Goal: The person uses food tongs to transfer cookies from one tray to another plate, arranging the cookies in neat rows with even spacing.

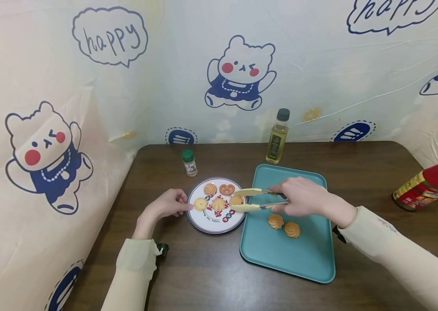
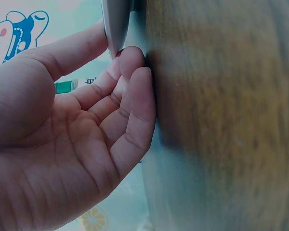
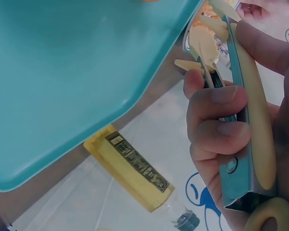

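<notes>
My left hand (image 1: 169, 203) pinches the left rim of a round white plate (image 1: 203, 222), thumb on top and fingertips at its underside; the left wrist view shows the plate's edge (image 2: 116, 24) between them. Several cookies lie on the plate, among them a pretzel-shaped one (image 1: 227, 189) and a pale round one (image 1: 200, 204). In my right hand (image 1: 300, 196) I grip cream-tipped metal tongs (image 1: 267, 204), which reach left over the plate. Their tips stand on either side of a round cookie (image 1: 236, 200) at the plate's right; whether they press on it, I cannot tell.
A teal tray (image 1: 281, 255) with two swirled cookies (image 1: 292, 230) lies right of the plate. Behind stand an oil bottle (image 1: 276, 138) and a green-capped shaker (image 1: 189, 163). A red bottle (image 1: 428, 183) stands at the far right of the dark wooden table (image 1: 195, 276).
</notes>
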A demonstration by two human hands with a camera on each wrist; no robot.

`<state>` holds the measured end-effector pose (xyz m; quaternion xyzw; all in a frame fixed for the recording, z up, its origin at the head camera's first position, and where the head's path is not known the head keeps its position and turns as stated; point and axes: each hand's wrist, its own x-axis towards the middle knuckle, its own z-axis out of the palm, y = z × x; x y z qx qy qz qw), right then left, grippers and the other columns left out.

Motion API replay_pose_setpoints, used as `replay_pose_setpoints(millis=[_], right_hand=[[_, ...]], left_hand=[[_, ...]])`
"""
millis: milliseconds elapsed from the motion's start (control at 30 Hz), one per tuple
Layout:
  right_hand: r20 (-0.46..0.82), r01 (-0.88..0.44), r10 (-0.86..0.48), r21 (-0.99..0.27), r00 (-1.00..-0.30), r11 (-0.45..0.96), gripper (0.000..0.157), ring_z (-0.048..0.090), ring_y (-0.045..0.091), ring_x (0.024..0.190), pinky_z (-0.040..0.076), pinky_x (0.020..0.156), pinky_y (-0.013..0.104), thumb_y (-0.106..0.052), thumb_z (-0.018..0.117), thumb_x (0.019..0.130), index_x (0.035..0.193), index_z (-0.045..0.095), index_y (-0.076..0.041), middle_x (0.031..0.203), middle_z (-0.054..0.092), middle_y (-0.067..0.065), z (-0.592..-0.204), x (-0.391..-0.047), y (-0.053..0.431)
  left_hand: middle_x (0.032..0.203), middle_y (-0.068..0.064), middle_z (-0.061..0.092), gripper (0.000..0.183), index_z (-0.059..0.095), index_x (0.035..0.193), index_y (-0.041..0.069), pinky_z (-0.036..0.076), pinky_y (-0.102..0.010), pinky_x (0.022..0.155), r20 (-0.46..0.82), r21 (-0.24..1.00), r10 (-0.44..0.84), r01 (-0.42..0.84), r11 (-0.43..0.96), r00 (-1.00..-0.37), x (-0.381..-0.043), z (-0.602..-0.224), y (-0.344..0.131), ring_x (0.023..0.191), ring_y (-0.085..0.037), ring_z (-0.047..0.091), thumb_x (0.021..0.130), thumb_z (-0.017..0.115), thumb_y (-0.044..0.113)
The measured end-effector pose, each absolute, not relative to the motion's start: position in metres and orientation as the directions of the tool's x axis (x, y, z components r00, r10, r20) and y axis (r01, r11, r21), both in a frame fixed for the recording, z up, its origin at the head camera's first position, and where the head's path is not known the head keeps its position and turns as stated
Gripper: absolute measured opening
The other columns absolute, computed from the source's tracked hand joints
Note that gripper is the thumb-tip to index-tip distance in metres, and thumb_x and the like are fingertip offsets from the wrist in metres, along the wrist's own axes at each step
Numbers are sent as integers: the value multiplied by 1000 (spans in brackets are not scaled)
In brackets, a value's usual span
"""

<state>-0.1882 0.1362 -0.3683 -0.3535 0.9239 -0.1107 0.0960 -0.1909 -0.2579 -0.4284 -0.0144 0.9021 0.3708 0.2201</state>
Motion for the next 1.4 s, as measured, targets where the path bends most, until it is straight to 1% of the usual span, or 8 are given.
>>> replay_pose_setpoints(millis=[367, 567, 833, 933, 1100, 1200, 1400], right_hand=[[-110, -638, -674, -241, -731, 731, 55, 42, 10, 52, 34, 48, 28, -38, 75, 88, 131, 64, -6, 64, 51, -10, -366, -188, 129], [-114, -631, -667, -242, -736, 737, 56, 45, 10, 55, 37, 50, 28, -38, 76, 87, 131, 64, -6, 69, 54, -9, -366, -188, 129], [-123, -611, -654, -261, -747, 747, 58, 38, 10, 49, 30, 45, 29, -38, 76, 87, 134, 63, -6, 63, 50, -8, -368, -187, 130], [-118, -610, -655, -270, -747, 745, 58, 38, 10, 49, 30, 45, 28, -38, 77, 87, 133, 63, -6, 64, 51, -8, -369, -187, 131], [-107, -595, -648, -307, -754, 743, 59, 43, 10, 53, 34, 47, 29, -38, 77, 87, 134, 63, -6, 73, 59, -7, -368, -185, 136], [-78, -594, -649, -333, -757, 733, 60, 47, 8, 58, 38, 49, 28, -40, 77, 87, 134, 63, -7, 87, 68, -4, -367, -183, 142], [-3, -626, -665, -335, -747, 704, 58, 49, 4, 61, 40, 50, 26, -39, 76, 88, 134, 62, -6, 104, 72, 3, -364, -179, 159]], left_hand=[[90, -11, 60, 33, 59, 106, 2, 55, -33, 73, -408, 668, 139, -191, 719, -902, -191, -429, -259, 79, -24, 59, 89, 77, 25], [90, -11, 59, 33, 59, 106, 2, 55, -33, 73, -407, 669, 137, -193, 718, -903, -190, -429, -258, 79, -24, 59, 89, 77, 24], [87, -11, 59, 29, 60, 103, 1, 55, -34, 72, -402, 669, 143, -183, 720, -904, -191, -429, -257, 78, -23, 59, 90, 76, 21], [87, -11, 59, 29, 60, 103, 1, 54, -34, 72, -403, 668, 140, -187, 720, -904, -190, -429, -257, 78, -23, 59, 90, 76, 21], [87, -11, 59, 29, 60, 102, 1, 54, -34, 71, -404, 667, 139, -187, 721, -904, -190, -430, -257, 78, -23, 59, 90, 76, 21], [87, -11, 59, 29, 60, 102, 1, 55, -34, 71, -400, 668, 146, -179, 722, -905, -190, -430, -257, 77, -23, 60, 90, 76, 21], [88, -11, 59, 30, 60, 103, 1, 55, -34, 72, -401, 663, 141, -180, 726, -905, -191, -429, -257, 78, -23, 60, 89, 77, 22]])
